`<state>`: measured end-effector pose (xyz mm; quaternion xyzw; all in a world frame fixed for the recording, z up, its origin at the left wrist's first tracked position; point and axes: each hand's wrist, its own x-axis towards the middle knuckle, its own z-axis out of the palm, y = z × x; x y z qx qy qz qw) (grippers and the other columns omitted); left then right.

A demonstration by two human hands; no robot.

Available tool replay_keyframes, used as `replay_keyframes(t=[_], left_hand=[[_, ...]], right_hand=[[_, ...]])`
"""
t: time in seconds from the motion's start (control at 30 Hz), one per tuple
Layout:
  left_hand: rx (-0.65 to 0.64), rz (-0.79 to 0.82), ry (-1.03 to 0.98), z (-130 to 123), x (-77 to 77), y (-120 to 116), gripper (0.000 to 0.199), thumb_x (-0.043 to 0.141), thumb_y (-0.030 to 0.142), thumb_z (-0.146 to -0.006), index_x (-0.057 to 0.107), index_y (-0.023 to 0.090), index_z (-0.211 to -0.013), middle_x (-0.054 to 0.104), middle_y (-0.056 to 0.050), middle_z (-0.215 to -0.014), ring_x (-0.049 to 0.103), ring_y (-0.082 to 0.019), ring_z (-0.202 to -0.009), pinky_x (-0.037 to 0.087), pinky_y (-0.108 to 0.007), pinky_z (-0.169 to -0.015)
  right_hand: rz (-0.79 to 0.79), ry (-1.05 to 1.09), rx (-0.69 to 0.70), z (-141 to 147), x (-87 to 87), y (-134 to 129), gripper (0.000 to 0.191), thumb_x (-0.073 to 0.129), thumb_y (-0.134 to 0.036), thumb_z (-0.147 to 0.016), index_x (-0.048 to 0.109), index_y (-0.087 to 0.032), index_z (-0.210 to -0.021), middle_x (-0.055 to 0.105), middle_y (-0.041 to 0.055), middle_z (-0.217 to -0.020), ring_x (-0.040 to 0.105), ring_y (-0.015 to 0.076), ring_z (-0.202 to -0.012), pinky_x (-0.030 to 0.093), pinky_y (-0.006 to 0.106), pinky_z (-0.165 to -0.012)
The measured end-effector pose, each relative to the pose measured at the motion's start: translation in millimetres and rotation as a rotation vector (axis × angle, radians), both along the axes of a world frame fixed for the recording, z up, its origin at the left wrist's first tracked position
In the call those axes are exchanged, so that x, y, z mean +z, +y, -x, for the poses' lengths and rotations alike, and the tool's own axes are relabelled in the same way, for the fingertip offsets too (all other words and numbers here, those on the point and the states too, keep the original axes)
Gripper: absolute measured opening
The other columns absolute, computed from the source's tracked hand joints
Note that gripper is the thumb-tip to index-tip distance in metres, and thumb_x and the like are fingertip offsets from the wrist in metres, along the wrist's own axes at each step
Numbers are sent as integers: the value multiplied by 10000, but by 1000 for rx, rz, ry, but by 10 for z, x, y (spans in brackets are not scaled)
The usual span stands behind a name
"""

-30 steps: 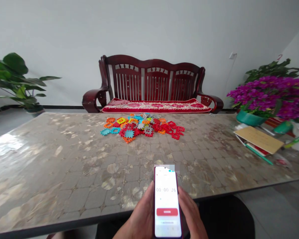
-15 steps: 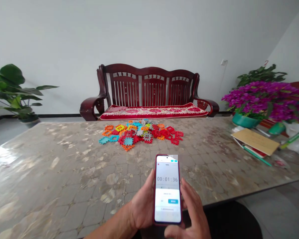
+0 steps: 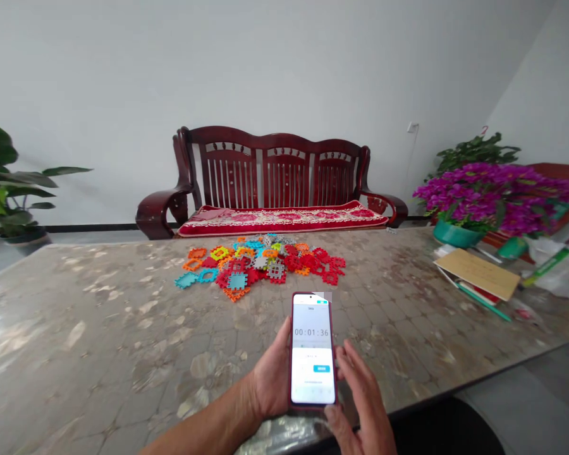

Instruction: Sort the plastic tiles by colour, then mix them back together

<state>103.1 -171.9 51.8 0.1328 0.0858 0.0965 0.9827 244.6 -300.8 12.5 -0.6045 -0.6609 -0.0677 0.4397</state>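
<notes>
My left hand [image 3: 274, 383] is wrapped around a smartphone [image 3: 313, 351] in a dark red case, held upright over the table's near edge. Its lit screen reads 00:01:36, with a white panel and a blue button below. My right hand [image 3: 363, 404] is by the phone's lower right side, thumb close to the bottom corner and fingers apart; whether it touches the case I cannot tell. Beyond the phone lies a loose heap of interlocking plastic pieces [image 3: 276, 272] in red, orange, blue, yellow and grey, with neither hand near it.
The table [image 3: 137, 354] has a patterned brown top. At right are a flower pot [image 3: 458, 234] with purple flowers, a brown envelope [image 3: 478, 273], a green pen [image 3: 483, 301] and a plastic bag [image 3: 562, 272]. A wooden bench [image 3: 284, 167] stands behind; a leafy plant [image 3: 14, 183] is at left.
The view has shifted slightly, and the phone appears a little higher and further left. My right thumb has come closer to the phone's bottom corner. The displayed time is the same.
</notes>
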Motion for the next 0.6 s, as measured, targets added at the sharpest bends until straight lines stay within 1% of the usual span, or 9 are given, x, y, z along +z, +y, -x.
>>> replay_keyframes(t=[0.1, 0.2, 0.33, 0.43, 0.6], left_hand=[[17, 12, -1, 4, -92, 34, 784, 348, 746, -855, 588, 125, -1270, 692, -154, -1128, 642, -283, -988, 378, -472, -989], [44, 19, -13, 1, -130, 57, 767, 361, 739, -855, 563, 157, -1312, 681, -147, -1163, 640, -294, -1010, 360, -492, -1007], [49, 49, -32, -3, -127, 74, 749, 378, 732, -854, 573, 161, -1297, 671, -142, -1185, 626, -314, -1059, 341, -517, -1023], [59, 67, -38, -1, -118, 75, 739, 388, 722, -858, 571, 154, -1295, 671, -151, -1186, 625, -318, -1071, 338, -507, -1025], [76, 65, -40, 1, -113, 64, 738, 385, 716, -864, 557, 151, -1308, 667, -152, -1189, 633, -316, -1053, 349, -483, -1011]], right_hand=[[-8, 28, -14, 43, -21, 20, 466, 444, -382, -969, 450, -245, -1414, 431, 118, -1481, 498, 299, -1297, 521, 417, -979], [2, 37, -29, 74, -45, 37, 435, 412, -370, -980, 482, -267, -1397, 425, 98, -1489, 517, 289, -1279, 534, 403, -961], [26, 1, -45, 68, -79, 49, 428, 386, -397, -986, 504, -293, -1383, 399, 80, -1508, 530, 286, -1265, 535, 410, -960], [47, -44, -61, 43, -83, 55, 432, 381, -410, -986, 499, -304, -1388, 382, 75, -1517, 505, 292, -1289, 521, 427, -978], [58, -102, -45, 28, -78, 56, 420, 401, -394, -981, 512, -313, -1377, 363, 73, -1527, 495, 299, -1298, 521, 429, -971]])
